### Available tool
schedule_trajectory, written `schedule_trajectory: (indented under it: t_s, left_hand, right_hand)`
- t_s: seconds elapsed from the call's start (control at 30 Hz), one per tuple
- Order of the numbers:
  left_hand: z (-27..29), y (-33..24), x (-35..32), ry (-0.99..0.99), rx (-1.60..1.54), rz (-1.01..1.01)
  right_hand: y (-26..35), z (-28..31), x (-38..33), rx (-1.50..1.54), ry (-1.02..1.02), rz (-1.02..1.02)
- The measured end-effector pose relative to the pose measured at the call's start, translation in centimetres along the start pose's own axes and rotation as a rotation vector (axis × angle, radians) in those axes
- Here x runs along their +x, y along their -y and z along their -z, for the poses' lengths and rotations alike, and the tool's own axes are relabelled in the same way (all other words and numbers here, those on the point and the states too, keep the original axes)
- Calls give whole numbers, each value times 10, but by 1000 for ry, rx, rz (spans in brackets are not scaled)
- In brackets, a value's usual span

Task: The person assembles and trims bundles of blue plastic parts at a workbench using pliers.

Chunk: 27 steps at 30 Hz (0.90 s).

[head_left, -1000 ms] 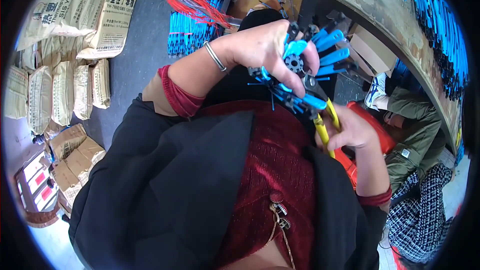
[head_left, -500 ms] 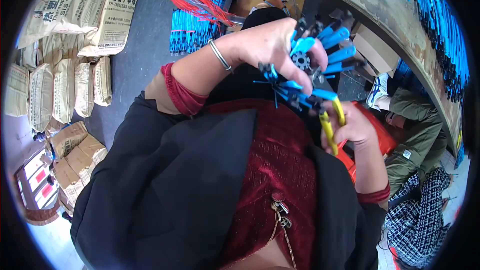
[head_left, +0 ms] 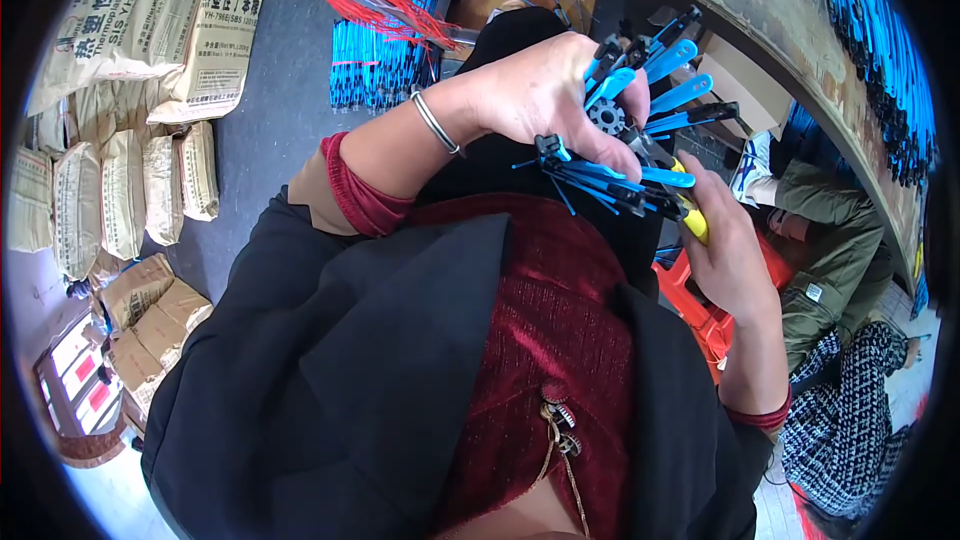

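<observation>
My left hand (head_left: 535, 88), with a bangle at its wrist, is closed around a round molded part (head_left: 607, 117) that has a dark hub with holes and several blue arms tipped with black pieces spreading around it. In my right hand (head_left: 730, 245) is a pair of pliers (head_left: 693, 222) with yellow grips. Its metal jaws point up and left, close to the hub and just by my left fingertips; the exact contact point is too small to tell. Thin blue stubs stick out from the lower side of the part.
Bundles of blue strips (head_left: 375, 50) and red strands (head_left: 380, 2) lie on the left beyond my arm. More blue strips (head_left: 880, 50) hang by a wooden board (head_left: 770, 0). Paper sacks (head_left: 110, 20) are stacked at left. A red plastic stool (head_left: 705, 325) and a person's green trousers (head_left: 830, 230) are on the right.
The pliers have moved up toward the hub, and my right hand has turned and risen with them. My left hand keeps hold of the molded part almost in place.
</observation>
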<state>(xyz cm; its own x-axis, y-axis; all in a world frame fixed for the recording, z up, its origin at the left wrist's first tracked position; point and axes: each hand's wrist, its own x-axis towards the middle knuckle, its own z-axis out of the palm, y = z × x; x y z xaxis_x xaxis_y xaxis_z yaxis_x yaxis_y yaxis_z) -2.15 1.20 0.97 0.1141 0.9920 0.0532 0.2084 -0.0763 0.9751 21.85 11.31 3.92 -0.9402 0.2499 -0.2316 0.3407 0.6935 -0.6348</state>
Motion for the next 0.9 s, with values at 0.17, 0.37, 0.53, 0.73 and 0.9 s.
schedule_trajectory:
  t_s: [0.17,0.37,0.53,0.73,0.9]
  left_hand:
    - [3,-4,-5,11,-31,1]
    - [3,2,-7,-81,-12,-69]
    - [2,-7,-10,-4,-41,41]
    - [0,3,-10,-43,-88,-22]
    - [5,2,-9,-50,-82,7]
  right_hand:
    - [-2,-26,2,110,-44,14]
    - [12,-24,7,528,120,-334]
    - [30,17,0,809,246,-488]
    - [39,24,2,455,249,-358]
    - [36,11,4,281,111,-186]
